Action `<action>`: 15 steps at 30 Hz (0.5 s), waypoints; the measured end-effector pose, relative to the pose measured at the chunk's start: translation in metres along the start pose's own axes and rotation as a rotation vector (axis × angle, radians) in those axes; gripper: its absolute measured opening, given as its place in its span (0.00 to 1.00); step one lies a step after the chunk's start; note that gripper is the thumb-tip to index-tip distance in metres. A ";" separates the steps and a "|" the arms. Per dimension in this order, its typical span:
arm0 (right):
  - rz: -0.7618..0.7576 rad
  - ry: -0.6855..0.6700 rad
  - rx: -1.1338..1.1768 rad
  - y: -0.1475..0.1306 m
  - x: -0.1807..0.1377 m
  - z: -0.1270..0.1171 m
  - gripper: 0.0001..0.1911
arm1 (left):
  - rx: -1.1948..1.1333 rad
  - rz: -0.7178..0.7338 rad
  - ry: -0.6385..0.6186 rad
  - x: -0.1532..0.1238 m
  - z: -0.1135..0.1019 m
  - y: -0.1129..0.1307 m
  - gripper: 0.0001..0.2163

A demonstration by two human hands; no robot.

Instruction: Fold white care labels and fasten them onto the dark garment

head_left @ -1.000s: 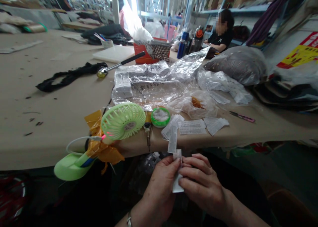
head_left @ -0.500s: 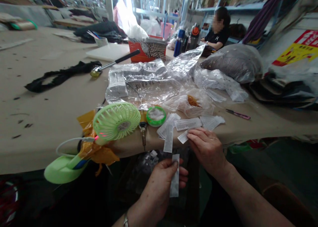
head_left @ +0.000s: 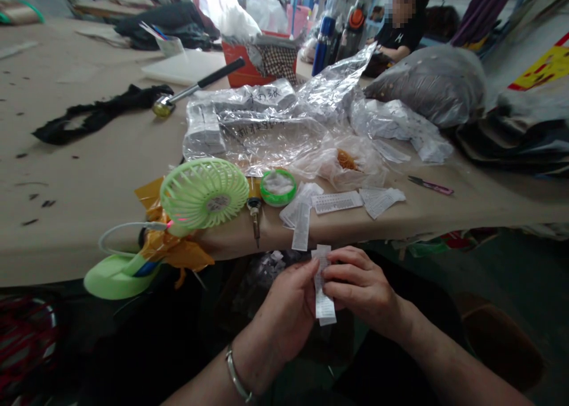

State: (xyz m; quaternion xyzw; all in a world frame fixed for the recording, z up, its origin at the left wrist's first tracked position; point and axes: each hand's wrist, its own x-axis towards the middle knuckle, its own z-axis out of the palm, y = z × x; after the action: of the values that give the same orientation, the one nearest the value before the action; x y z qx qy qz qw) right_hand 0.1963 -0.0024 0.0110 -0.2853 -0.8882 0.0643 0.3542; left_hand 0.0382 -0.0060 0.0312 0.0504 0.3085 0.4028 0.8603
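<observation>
Just below the table's front edge, my two hands meet around white printed label strips (head_left: 325,293), which lie one over another, slightly out of line. My left hand (head_left: 288,305) is closed, its thumb pressing the strips from the left. From the right, the fingers of my right hand (head_left: 362,281) close on the same strips. On the table edge above lie a fanned group of labels (head_left: 302,216), a printed label (head_left: 337,201) and another small pile of labels (head_left: 381,200). A round green tub (head_left: 278,188) with white stuffing sits to their left.
A green fan (head_left: 204,194) and a soldering-iron-like tool (head_left: 255,219) stand at the table's edge. Thread snips (head_left: 431,185) lie at right. Behind are clear plastic bags (head_left: 271,136), a hammer-like tool (head_left: 195,89) and a red box (head_left: 242,62). A person (head_left: 402,26) sits at the back right.
My right hand has brought a label from the table edge down to my left hand, onto the strip held there. The view has tilted downward.
</observation>
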 end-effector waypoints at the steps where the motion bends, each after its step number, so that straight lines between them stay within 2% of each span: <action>1: 0.000 -0.012 0.005 0.000 -0.001 0.000 0.06 | 0.001 -0.006 -0.015 0.000 -0.001 -0.001 0.08; 4: -0.002 -0.050 0.015 -0.003 -0.001 -0.003 0.06 | 0.029 -0.002 -0.013 0.001 0.000 -0.004 0.06; 8: 0.014 -0.030 0.002 -0.002 0.000 -0.014 0.06 | 0.111 0.001 0.072 0.001 0.001 -0.006 0.05; 10: 0.105 0.030 -0.096 0.010 -0.003 -0.023 0.13 | 0.186 -0.031 0.117 0.001 -0.001 -0.006 0.07; 13: 0.347 0.127 -0.420 0.037 -0.011 -0.037 0.20 | 0.273 -0.067 0.177 0.002 -0.006 -0.007 0.09; 15: 0.440 0.089 -0.597 0.054 -0.017 -0.046 0.24 | 0.288 -0.072 0.187 0.002 -0.008 -0.008 0.10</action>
State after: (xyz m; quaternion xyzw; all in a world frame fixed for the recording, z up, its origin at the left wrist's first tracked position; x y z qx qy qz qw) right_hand 0.2618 0.0286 0.0173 -0.5628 -0.7689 -0.1355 0.2715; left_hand 0.0399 -0.0112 0.0207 0.1244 0.4431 0.3265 0.8256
